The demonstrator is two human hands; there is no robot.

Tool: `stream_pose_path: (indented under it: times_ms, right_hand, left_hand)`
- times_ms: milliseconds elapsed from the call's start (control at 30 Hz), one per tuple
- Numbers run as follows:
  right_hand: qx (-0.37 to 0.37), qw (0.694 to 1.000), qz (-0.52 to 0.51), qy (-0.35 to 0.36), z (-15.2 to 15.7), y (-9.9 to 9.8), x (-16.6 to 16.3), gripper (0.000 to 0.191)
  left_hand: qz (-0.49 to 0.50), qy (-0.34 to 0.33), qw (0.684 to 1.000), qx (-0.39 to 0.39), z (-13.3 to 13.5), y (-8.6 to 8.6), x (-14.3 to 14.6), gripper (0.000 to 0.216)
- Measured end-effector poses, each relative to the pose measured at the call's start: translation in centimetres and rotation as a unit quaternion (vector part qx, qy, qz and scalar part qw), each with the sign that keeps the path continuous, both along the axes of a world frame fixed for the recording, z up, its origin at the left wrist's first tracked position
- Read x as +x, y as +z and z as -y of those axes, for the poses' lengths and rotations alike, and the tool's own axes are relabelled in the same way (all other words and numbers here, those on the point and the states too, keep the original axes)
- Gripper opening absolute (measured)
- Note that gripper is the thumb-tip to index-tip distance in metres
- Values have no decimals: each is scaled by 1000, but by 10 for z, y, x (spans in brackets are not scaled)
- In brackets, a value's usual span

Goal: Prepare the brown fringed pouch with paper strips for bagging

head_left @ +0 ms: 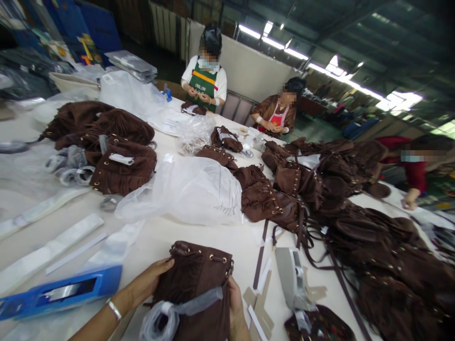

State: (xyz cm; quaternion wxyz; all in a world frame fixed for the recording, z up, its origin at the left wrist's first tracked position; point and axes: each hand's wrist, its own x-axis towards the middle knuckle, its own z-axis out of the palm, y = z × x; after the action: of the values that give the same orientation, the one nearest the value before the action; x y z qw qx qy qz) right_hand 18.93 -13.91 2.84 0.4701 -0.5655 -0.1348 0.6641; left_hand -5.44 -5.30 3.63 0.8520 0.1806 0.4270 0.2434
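Note:
A brown suede fringed drawstring bag [197, 284] lies on the white table [227, 237] right in front of me. My left hand [151, 279] grips its left side, with a silver bracelet on the wrist. Against the bag's right edge rests my right hand [235, 303], holding it. A strap wrapped in clear plastic [170, 315] lies across the bag's lower part.
A blue tray [60, 293] lies at the near left beside white strips [46, 253]. A white plastic bag [192, 189] sits mid-table. Piles of brown bags [373, 237] cover the right and far left [106, 142]. A grey tape dispenser [289, 277] stands right. Three people work at the far side.

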Motion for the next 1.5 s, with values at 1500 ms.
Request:
stream_pose_path:
  times_ms: [1500]
  right_hand:
    - [153, 712, 624, 284, -62, 31, 21, 51]
  left_hand:
    - [-254, -193, 896, 308, -24, 8, -28, 13]
